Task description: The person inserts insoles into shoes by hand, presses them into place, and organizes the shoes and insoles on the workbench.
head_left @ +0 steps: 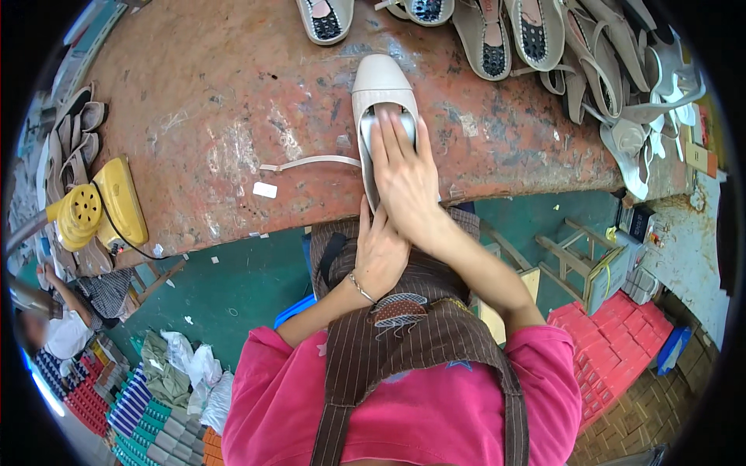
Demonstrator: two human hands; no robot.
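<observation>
A cream-coloured shoe point(382, 76) lies on the worn red-brown table, its toe pointing away from me. From its left side a thin strap point(320, 161) stretches out over the tabletop. My right hand point(404, 167) is laid flat inside the shoe, fingers extended toward the toe over a pale insole point(369, 144). At the heel end, by the table's front edge, my left hand point(381, 252) supports the shoe with its fingers stretched upward. Part of the left hand and the heel is hidden behind my right hand.
Several beige shoes point(536, 35) crowd the far right of the table point(233, 85), with white straps beside them. A yellow lamp point(81, 213) stands at the left edge near more shoes. A small white label point(265, 189) lies left of the shoe. Red crates point(610, 349) and a wooden stool point(579, 260) stand at right.
</observation>
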